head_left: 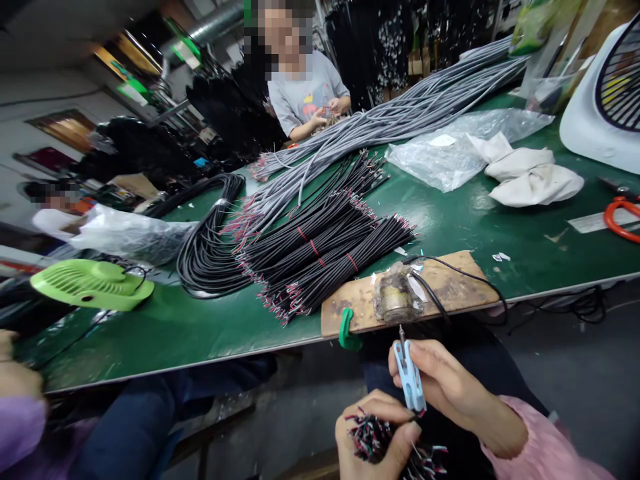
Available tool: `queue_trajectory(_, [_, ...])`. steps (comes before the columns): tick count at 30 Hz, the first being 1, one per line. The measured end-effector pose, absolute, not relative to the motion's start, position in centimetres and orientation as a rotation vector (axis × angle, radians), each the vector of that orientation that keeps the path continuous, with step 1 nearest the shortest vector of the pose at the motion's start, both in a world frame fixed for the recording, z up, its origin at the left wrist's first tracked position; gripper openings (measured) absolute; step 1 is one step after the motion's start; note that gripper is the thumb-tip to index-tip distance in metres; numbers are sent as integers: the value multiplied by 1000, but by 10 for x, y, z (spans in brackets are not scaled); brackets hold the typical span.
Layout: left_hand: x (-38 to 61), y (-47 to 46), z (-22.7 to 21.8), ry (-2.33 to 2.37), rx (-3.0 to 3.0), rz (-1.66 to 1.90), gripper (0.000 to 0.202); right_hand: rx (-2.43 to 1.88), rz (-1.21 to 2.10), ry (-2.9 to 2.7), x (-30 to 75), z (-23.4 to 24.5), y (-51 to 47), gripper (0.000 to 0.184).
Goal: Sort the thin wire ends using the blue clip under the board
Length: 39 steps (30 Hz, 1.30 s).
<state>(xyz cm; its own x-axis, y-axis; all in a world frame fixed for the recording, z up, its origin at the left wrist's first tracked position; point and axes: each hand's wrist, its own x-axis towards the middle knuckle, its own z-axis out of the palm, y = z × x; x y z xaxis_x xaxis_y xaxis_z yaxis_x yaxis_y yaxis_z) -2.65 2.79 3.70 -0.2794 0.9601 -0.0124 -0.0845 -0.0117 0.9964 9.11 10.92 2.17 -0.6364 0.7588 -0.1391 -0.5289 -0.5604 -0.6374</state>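
Green worktop [455, 233] slants across the head view, and I've got black cables [325, 247] banded in red lying on it, with grey cables [370, 127] behind and a person in a grey shirt [305, 93] working on the far side. Down at my near edge sits the wooden board [460, 283], carrying a crusty block [397, 297], and a slim metal tip [402, 335] shows between it and the blue clip [413, 385]; whether tip and clip touch, I can't tell. That clip is just below the board's edge, pinched in my right hand [445, 380], thumb on one side, fingers curled behind, wrist angled in from the lower right. My left hand [393, 460] is closed around a bunch of wires [369, 433], thumb over the top, coloured ends fanning out just beside the clip. Doing this well, I reckon, means a light, steady pinch, fingertips well back from that metal in case it's hot, and the bunch held snug so no single strand slides loose or snags.
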Motion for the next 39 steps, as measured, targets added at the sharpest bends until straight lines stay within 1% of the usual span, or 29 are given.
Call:
queue_trajectory(5, [-27, 28, 36, 1350, 1007, 1439, 4, -449, 2279, -597, 90, 12, 105, 44])
queue_trajectory(8, [-27, 29, 36, 1349, 1011, 1445, 4, -440, 2294, -483, 92, 0, 105, 46])
queue_trajectory(11, [-27, 29, 37, 1342, 1015, 1452, 5, -441, 2275, -494, 98, -16, 105, 47])
queue_trajectory(14, [-29, 24, 33, 1350, 1049, 1434, 6, -552, 2207, -660, 108, -29, 103, 38])
queue_trajectory(17, [-30, 13, 23, 1397, 1022, 1367, 17, -749, 2028, -976, 119, -33, 98, 25])
queue_trajectory(19, [-29, 3, 14, 1465, 892, 1307, 24, -822, 1897, -1172, 124, -29, 93, 22])
queue_trajectory(22, [-24, -5, 3, 1561, 728, 1268, 29, -777, 1720, -1434, 125, -14, 87, 20])
queue_trajectory(26, [-15, -1, 1, 1699, 724, 1275, 33, -661, 1563, -1684, 124, 7, 84, 11])
queue_trajectory(31, [-12, 5, 1, 1649, 808, 1295, 32, -775, 1489, -1734, 126, 6, 82, 14])
queue_trajectory(36, [-16, -4, -10, 1671, 601, 1410, 39, -857, 1473, -1721, 128, -7, 76, 17])
queue_trajectory(39, [-16, -8, -17, 1678, 589, 1422, 39, -836, 1464, -1695, 128, -7, 75, 16])
